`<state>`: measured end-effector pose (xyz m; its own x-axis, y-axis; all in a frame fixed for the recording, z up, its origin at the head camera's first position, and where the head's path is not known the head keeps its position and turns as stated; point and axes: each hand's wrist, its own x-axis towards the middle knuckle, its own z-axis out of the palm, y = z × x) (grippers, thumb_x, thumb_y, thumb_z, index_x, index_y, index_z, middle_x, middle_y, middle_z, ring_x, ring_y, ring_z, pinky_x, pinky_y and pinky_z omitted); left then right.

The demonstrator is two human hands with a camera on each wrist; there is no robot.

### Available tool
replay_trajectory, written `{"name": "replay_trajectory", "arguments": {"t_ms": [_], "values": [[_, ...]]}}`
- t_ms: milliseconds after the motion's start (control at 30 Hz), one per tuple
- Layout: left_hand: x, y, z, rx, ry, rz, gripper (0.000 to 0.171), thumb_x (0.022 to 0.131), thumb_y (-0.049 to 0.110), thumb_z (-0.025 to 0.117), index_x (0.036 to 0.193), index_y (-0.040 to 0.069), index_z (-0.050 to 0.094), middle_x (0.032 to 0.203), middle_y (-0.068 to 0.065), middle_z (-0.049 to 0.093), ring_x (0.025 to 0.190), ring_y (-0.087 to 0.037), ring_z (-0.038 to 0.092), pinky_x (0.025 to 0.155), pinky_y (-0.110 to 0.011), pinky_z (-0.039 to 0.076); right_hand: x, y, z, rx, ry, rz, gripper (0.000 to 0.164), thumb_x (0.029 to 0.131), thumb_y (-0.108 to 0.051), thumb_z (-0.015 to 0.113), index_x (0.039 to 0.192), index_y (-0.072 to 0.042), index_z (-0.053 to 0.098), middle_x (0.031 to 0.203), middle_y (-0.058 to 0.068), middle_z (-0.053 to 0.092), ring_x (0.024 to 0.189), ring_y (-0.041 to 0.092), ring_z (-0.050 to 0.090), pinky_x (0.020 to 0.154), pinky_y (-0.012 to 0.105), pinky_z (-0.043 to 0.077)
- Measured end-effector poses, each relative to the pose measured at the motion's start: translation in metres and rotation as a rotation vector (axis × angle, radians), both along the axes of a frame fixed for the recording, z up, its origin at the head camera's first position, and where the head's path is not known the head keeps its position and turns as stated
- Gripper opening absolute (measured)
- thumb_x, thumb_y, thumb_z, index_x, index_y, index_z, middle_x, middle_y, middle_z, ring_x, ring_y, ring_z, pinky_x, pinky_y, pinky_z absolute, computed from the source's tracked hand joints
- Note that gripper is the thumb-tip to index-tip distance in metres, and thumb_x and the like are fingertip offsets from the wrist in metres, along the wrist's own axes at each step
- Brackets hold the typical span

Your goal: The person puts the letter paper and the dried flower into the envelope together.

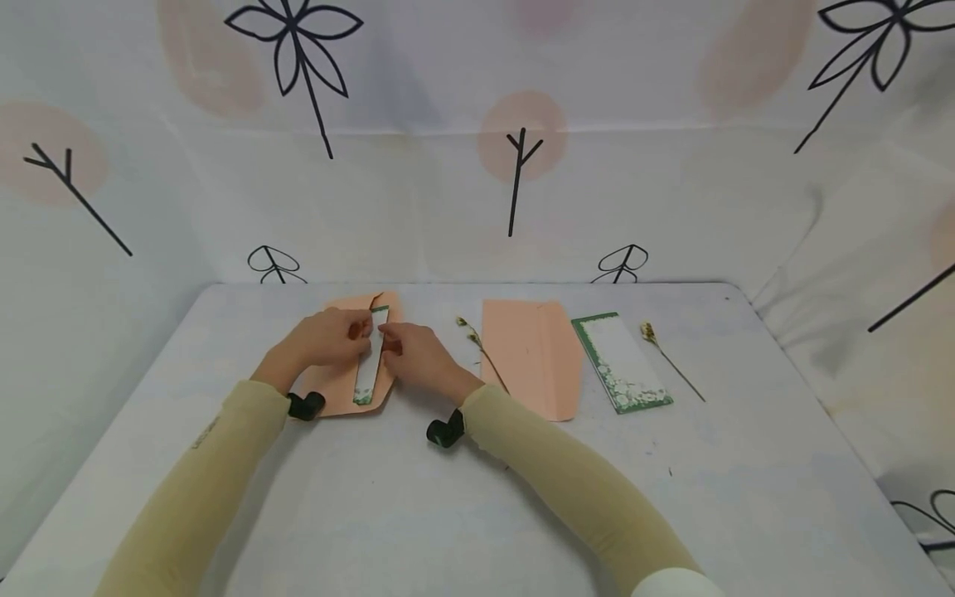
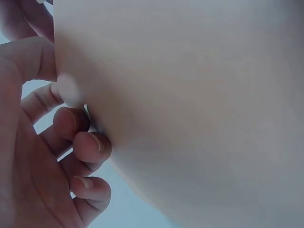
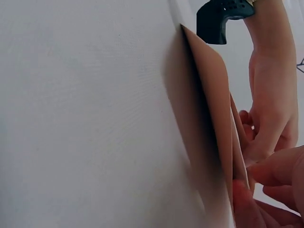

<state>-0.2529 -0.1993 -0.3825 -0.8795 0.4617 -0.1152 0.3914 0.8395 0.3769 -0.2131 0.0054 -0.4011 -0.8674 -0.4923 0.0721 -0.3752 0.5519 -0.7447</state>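
Note:
A peach envelope (image 1: 336, 388) lies tilted on the table at the left, its mouth toward the right. A white card with green floral trim (image 1: 367, 377) shows as a narrow upright strip in the mouth, the rest of it inside. My left hand (image 1: 328, 336) pinches the envelope's edge beside the card; in the left wrist view, curled fingertips (image 2: 92, 146) lie along the peach paper. From the right, my right hand (image 1: 418, 352) pinches the envelope's other edge next to the card. Between thumb and fingers, the envelope (image 3: 213, 85) stands partly lifted off the table in the right wrist view.
A second peach envelope (image 1: 525, 356) lies right of my right hand, with a dried flower stem (image 1: 485, 352) along its left edge. Farther right are another green-bordered card (image 1: 622, 361) and a second dried flower (image 1: 675, 365). A patterned cloth (image 1: 418, 207) hangs behind the table.

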Motion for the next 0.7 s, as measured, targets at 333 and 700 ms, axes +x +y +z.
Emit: {"name": "replay_trajectory", "arguments": {"t_ms": [333, 700], "values": [[-0.001, 0.004, -0.003, 0.050, -0.018, -0.012, 0.005, 0.086, 0.017, 0.058, 0.089, 0.016, 0.054, 0.071, -0.002, 0.048, 0.062, -0.018, 0.047, 0.058, -0.033, 0.033, -0.007, -0.001, -0.013, -0.171, -0.161, -0.001, 0.054, 0.097, -0.013, 0.063, 0.148, -0.010, 0.045, 0.138, 0.005, 0.058, 0.117, 0.010, 0.061, 0.089, 0.021, 0.049], [0.000, 0.004, -0.001, 0.071, -0.015, -0.031, 0.005, 0.088, 0.017, 0.058, 0.090, 0.015, 0.055, 0.068, -0.001, 0.047, 0.059, -0.017, 0.045, 0.056, -0.033, 0.034, -0.009, 0.003, -0.022, -0.267, -0.250, 0.061, 0.059, 0.097, -0.008, 0.061, 0.151, -0.010, 0.038, 0.129, 0.005, 0.063, 0.112, 0.010, 0.063, 0.091, 0.024, 0.048]]}}
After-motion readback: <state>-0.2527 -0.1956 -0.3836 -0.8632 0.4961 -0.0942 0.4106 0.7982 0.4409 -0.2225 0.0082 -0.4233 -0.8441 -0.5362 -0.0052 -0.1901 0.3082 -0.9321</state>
